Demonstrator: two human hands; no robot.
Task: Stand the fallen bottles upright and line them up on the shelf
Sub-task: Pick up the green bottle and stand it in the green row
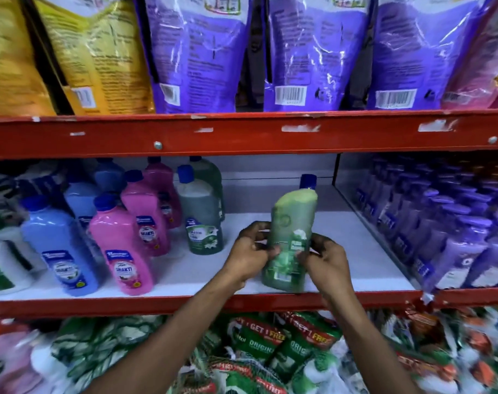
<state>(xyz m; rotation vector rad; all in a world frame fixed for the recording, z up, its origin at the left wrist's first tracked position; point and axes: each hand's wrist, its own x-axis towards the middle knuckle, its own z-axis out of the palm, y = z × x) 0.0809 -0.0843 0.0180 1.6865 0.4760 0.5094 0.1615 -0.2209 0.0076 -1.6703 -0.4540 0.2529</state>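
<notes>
At the far left of the middle shelf (185, 268) a white bottle (3, 268) sits half out of frame, too blurred to say whether it stands or leans. Next come the blue bottles (58, 245), then the pink bottles (125, 245), then the dark green bottles (202, 220), each colour running front to back in its own file with caps up; they look already sorted, labels turned outward so a shopper can read them. Right of these the white shelf floor lies bare, which is likely the slot meant for the next file. There, close to the front lip, the left hand (249, 253) and the right hand (327, 261) hold a light green bottle (291, 240) between them, fingers curled onto its two sides at label height. It is upright with a slight tilt, blue cap up; motion blur hides whether its base touches the shelf or hangs just above. Gripping low on both flanks seems chosen to steady a tall, narrow body and square its label to the front while it is set down. It stands apart from the dark green file, so a nudge leftward would probably close the row. Beyond a metal divider (364, 220), purple bottles (452, 231) fill the right bay in tight ranks.
</notes>
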